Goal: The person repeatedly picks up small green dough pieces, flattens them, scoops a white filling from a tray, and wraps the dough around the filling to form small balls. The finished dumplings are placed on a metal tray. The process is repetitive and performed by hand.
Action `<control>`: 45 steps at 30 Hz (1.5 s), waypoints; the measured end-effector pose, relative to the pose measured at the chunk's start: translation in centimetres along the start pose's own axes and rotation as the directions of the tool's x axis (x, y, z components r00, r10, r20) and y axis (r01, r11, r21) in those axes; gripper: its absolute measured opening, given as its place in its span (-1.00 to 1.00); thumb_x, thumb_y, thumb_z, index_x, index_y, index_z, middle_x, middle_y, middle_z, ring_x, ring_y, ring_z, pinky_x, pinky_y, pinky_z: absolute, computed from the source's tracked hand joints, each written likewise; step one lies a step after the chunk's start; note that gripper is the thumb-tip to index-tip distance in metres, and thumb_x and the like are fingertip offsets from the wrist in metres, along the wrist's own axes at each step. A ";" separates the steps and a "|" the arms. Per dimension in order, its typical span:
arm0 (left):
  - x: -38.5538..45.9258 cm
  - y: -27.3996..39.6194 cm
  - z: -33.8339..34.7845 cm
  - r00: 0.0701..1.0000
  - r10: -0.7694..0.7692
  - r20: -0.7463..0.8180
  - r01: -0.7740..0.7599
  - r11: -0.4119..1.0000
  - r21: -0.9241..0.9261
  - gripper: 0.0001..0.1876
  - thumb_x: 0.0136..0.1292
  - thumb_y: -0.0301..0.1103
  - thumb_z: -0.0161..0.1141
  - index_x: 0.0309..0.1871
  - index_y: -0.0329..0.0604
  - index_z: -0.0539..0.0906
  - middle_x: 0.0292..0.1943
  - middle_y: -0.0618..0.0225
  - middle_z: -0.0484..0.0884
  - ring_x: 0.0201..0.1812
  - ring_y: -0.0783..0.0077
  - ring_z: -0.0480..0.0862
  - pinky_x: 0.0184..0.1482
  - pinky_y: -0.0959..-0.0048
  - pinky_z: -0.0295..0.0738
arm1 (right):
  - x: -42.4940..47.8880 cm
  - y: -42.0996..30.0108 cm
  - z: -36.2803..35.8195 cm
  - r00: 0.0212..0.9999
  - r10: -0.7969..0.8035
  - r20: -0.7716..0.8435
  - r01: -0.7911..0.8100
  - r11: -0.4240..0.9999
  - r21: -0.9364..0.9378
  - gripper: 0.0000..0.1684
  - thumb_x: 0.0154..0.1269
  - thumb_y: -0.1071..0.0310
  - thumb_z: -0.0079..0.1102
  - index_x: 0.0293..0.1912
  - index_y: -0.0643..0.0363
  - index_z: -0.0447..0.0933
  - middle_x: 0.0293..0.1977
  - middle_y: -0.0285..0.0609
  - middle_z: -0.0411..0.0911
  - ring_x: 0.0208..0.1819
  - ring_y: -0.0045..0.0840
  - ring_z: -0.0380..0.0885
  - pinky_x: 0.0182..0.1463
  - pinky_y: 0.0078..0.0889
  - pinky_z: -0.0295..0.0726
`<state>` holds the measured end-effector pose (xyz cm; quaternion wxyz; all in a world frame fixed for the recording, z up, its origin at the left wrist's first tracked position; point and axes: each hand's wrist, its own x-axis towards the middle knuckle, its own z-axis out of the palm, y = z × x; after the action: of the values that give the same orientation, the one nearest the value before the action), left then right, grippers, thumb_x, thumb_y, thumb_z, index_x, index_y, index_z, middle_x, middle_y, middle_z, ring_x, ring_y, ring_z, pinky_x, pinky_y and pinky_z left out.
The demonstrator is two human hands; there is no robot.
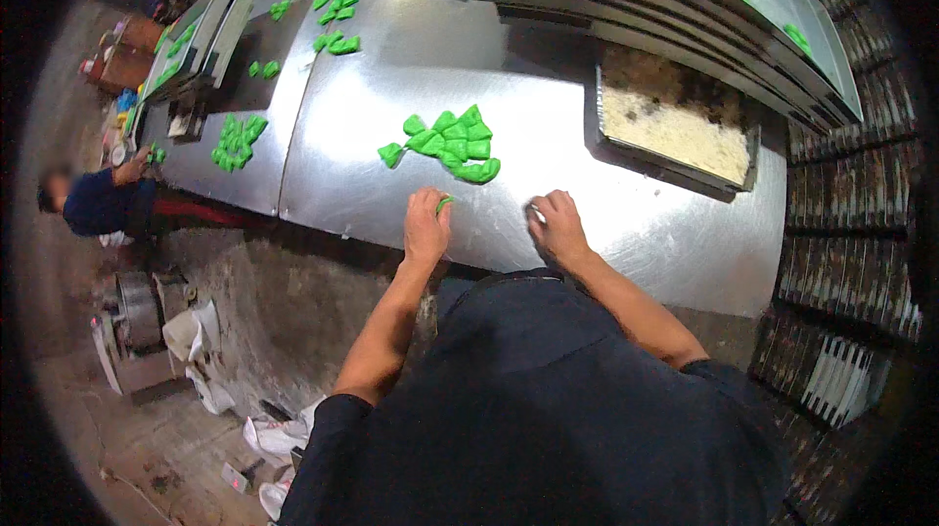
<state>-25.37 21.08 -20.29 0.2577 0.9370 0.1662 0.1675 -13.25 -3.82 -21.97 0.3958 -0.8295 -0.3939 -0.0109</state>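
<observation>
My left hand (427, 227) is over the front of the metal table, with a small piece of green dough (444, 203) between its thumb and fingers. To its right, my right hand (560, 227) hovers with curled fingers. A bright spot shows between its thumb and fingertips, and I cannot tell whether that is the tabletop or something held. Beyond both hands lies a cluster of green dough pieces (451, 134), mostly touching one another. One curved strip of green dough (477, 171) sits on the near side of this cluster.
A metal tin (671, 167) of pale crumbly material stands at the right. Stacked metal trays (631, 20) line the back. More green dough (238, 141) lies left of the table seam. A co-worker (110, 196) stands at the far left. Tray racks (843, 189) border the right side.
</observation>
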 end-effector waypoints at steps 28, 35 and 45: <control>9.0 21.4 -5.8 0.981 -0.082 0.176 0.191 0.250 -0.949 -0.79 0.38 -0.42 0.31 -0.03 -0.38 0.66 -0.11 0.32 0.70 -0.17 0.53 0.68 -0.11 0.52 0.59 | 14.3 -11.2 -13.1 0.741 0.276 -0.613 0.020 0.902 0.431 -0.58 0.37 0.24 0.36 -0.56 0.27 0.56 -0.65 -0.17 0.52 -0.54 -0.66 0.52 -0.40 -0.47 0.52; 13.3 28.8 -7.0 0.945 -0.276 0.175 0.249 0.259 -0.933 -0.38 0.53 0.20 0.02 -0.67 0.08 0.35 -0.66 0.58 0.32 -0.60 0.62 0.28 -0.51 0.47 0.18 | 13.3 -12.5 -16.6 0.660 0.011 -0.751 0.309 0.908 0.284 -0.48 0.39 0.21 0.27 -0.65 0.28 0.47 -0.78 -0.13 0.30 -0.78 -0.51 0.23 -0.64 -0.41 0.27; 8.8 13.4 0.8 0.616 -0.346 0.707 0.779 0.134 -0.613 -0.53 0.58 -0.01 -0.02 0.05 -0.33 0.60 -0.20 0.22 0.69 -0.27 0.46 0.65 -0.19 0.47 0.59 | 13.2 10.8 -16.3 0.940 0.225 -0.256 -0.320 0.844 -0.431 -0.75 0.22 0.24 0.35 -0.21 0.20 0.75 -0.28 0.05 0.69 -0.18 -0.13 0.71 -0.07 -0.04 0.67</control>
<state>-14.27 13.35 -11.68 0.7837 0.5120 0.3423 -0.0808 7.76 -10.24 -13.45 0.2188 -0.9425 -0.2165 -0.1300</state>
